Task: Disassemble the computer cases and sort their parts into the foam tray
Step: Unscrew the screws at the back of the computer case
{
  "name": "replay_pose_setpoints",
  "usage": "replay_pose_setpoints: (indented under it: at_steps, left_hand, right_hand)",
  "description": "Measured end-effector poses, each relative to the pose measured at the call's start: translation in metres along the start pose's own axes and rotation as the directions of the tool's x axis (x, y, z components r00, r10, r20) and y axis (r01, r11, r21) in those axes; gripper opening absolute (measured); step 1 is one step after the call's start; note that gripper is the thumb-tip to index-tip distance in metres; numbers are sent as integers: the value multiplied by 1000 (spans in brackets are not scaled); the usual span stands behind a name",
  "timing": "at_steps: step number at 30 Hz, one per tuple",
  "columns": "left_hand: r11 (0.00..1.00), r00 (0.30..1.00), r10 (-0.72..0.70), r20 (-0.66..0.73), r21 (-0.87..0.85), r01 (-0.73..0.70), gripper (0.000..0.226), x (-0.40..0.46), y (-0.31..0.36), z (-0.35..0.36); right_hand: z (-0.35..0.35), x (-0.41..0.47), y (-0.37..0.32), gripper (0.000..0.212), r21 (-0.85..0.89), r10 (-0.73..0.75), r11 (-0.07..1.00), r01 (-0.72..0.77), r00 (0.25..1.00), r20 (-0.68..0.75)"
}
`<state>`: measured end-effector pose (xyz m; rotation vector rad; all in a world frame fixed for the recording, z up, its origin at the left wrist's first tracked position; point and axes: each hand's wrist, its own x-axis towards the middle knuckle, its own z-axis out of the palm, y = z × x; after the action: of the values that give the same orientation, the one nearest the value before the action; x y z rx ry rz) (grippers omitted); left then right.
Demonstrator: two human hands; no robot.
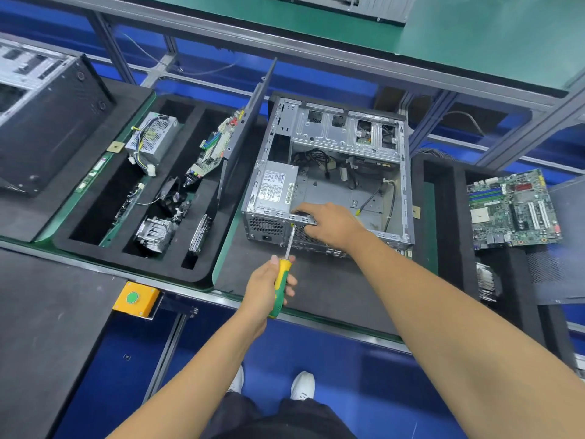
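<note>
Nearest the camera, the left hand [265, 282] grips a yellow-and-green screwdriver [281, 278], its tip set against the rear edge of the open computer case [329, 172] on the counter [319, 289]. Beyond it, the right hand [329, 223] rests on that rear edge, fingers [300, 213] curled over the rim beside the power supply [274, 186]. Left of the case sits the foam tray [202, 274], holding another power supply [152, 137], a circuit board [215, 147] and a heatsink [155, 232].

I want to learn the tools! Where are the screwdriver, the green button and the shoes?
screwdriver [281, 282]: head view, on its yellow-green handle.
green button [132, 297]: head view, on its round top.
shoes [303, 385]: head view, on the right shoe's toe.
</note>
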<state>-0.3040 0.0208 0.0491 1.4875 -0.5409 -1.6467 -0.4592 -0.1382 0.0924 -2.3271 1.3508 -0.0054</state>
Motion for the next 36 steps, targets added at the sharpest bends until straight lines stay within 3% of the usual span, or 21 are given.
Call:
replay_pose_setpoints:
  at_steps: [3, 6, 10, 14, 19, 24, 36]
  left_hand:
    - [993, 994, 96, -50, 71, -93, 31, -2, -2, 4]
    - [986, 984, 156, -85, 72, -150, 39, -4, -6, 3]
    - [986, 985, 159, -63, 66, -155, 29, -2, -5, 0]
    - [989, 991, 130, 12, 70, -131, 32, -5, -6, 3]
    - [973, 981, 194, -20, 134, -190, 15, 0, 0, 3]
    - [958, 972, 234, -32, 180, -225, 20, 6, -1, 0]
    - [939, 955, 276, 106, 182, -291, 30, 13, 1, -4]
  right_hand:
    - [0, 0, -1, 52, -3, 3, 1000, -3, 1000, 3]
    - [0, 0, -2, 52, -9, 18, 1000, -18, 1000, 2]
    - [0, 0, -1, 52, -3, 21, 1000, -21, 1000, 0]
    - [0, 0, -1, 51, 6, 20, 1000, -20, 1000, 0]
    - [0, 0, 0, 52, -1, 12, 1000, -12, 1000, -1]
    - [0, 0, 0, 52, -9, 15, 1000, -15, 1000, 4]
    - [2, 1, -1, 51, -33, 43, 999, -42, 999, 28]
